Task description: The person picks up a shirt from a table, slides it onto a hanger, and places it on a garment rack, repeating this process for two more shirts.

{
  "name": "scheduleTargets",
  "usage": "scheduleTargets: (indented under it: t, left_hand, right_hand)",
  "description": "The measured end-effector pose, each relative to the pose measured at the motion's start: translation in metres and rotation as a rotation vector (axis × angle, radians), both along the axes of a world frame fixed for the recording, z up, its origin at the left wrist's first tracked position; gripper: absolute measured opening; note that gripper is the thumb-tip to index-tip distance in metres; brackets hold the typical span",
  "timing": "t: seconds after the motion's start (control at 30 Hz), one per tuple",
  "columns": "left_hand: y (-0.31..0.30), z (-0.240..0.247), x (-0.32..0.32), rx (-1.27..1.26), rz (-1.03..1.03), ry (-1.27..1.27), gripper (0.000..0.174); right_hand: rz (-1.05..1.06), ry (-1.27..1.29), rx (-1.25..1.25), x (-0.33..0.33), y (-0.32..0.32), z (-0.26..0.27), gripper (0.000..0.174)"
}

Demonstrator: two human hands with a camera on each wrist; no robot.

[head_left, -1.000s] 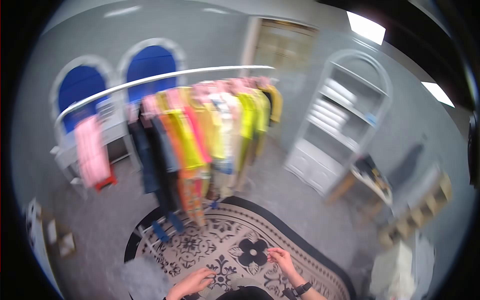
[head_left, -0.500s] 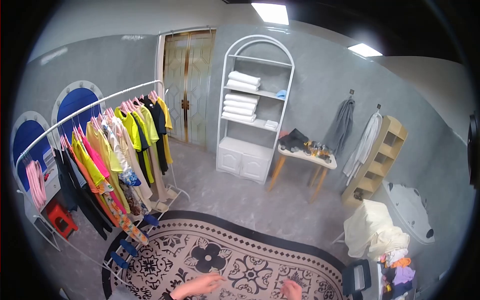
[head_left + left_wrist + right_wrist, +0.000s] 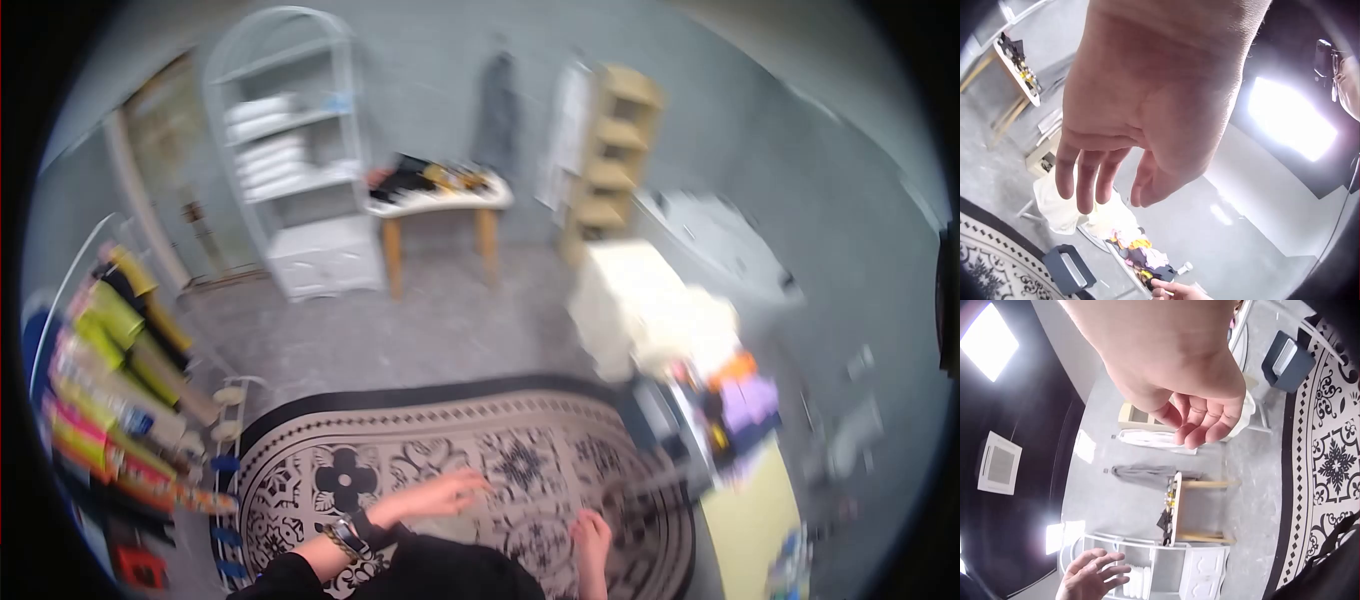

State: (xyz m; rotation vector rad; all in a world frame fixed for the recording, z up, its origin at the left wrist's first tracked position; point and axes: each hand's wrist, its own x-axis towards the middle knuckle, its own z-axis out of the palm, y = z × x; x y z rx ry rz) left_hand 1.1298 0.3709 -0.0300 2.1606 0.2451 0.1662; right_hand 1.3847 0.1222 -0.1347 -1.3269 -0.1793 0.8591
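Observation:
My left hand [image 3: 450,495] reaches out over the patterned rug [image 3: 400,450] in the head view, a band around its wrist. The left wrist view shows this hand [image 3: 1141,131] with its fingers relaxed and nothing held. To its right in the head view is my right hand [image 3: 592,538], also over the rug. In the right wrist view the right hand's fingers [image 3: 1196,434] hang loosely curled around nothing. Nearest on the right are a dark bin [image 3: 648,415] and a pile of colourful clothes [image 3: 745,405].
A cream cloth [image 3: 640,300] covers something behind the clothes. Left stands a rack of hanging clothes [image 3: 110,330]. Along the back are a white shelf [image 3: 325,255] with folded towels, a small table [image 3: 440,205] bearing dark items, and a wooden shelf unit [image 3: 612,150]. A yellow surface [image 3: 755,520] lies at right.
The head view has swung right: the clothes rack has slid to the left edge, and the clothes pile and bin have come nearer the middle. Both hands remain empty.

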Motion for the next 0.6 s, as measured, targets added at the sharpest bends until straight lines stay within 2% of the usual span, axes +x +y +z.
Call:
scheduleTargets:
  t: [0.13,0.3,0.4,0.6]
  left_hand:
    - [0.029,0.019,0.072,-0.083,-0.102,0.063,0.029]
    - [0.082,0.004,0.161,-0.111,-0.246,0.070,0.028]
    - [0.113,0.012,0.213,-0.093,-0.230,0.079,0.027]
    - [0.167,0.032,0.282,-0.100,-0.243,0.016,0.023]
  right_hand:
    - [-0.159,0.032,-0.013,0.021,-0.010,-0.002,0.018]
    - [-0.318,0.039,-0.098,0.076,0.003,-0.010,0.016]
    - [-0.440,0.065,-0.123,0.112,0.019,-0.001,0.017]
    - [-0.503,0.025,-0.127,0.183,0.073,0.012,0.019]
